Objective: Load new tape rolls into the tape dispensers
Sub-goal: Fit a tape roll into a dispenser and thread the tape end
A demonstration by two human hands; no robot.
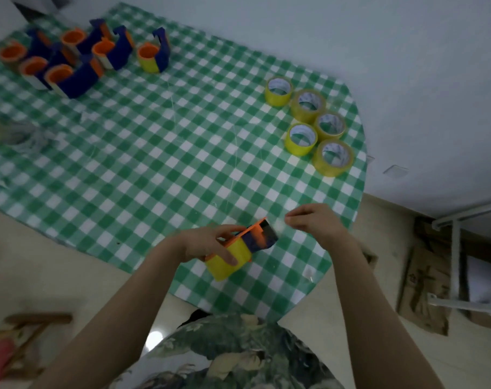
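The left hand [205, 242] grips a dispenser [262, 238] with a yellow tape roll [224, 265] in it, low in the middle of the frame, over the green checked tablecloth [154, 164]. The right hand [314, 220] hovers just right of the dispenser's front end, fingertips drawn together; it is too blurred to tell whether they pinch anything. Five spare rolls [297, 148] sit at the right edge, and other dispensers [78, 80] cluster at the upper left.

A green checked tablecloth [154, 153] lies spread; brown cardboard [424, 290] sits at the right.
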